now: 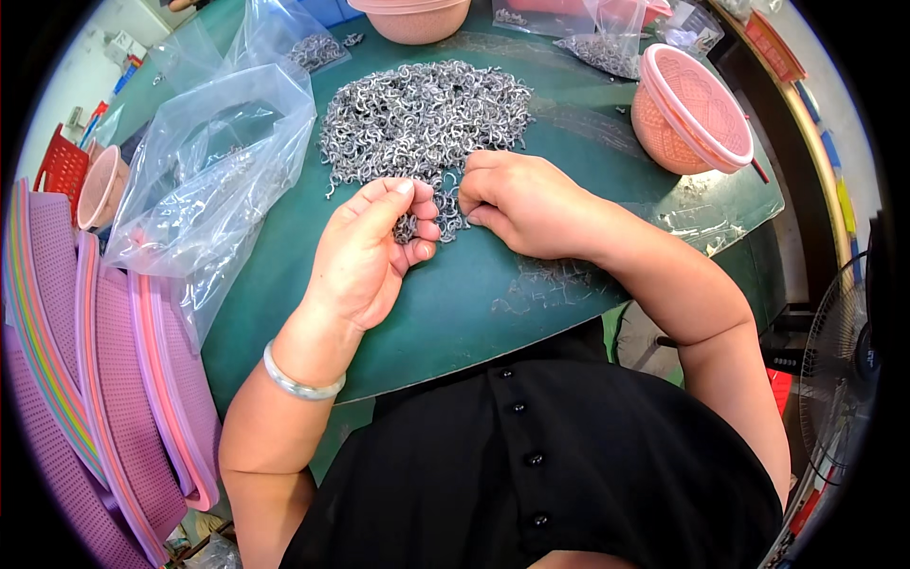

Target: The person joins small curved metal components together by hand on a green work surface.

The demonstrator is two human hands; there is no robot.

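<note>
A wide heap of small curved grey metal pieces, like hooks or open rings, lies on the green table. My left hand, with a pale bangle on its wrist, is turned partly palm up at the heap's near edge. Its fingers curl around several of the pieces. Just to its right, my right hand is closed, thumb and fingertips pressed together beside a short trail of pieces. Whatever its fingertips hold, if anything, is hidden.
An open clear plastic bag lies left of the heap. Beyond it are bags of metal pieces and a pink bowl. A pink basket stands at right. Purple baskets are stacked at left; a fan stands at far right.
</note>
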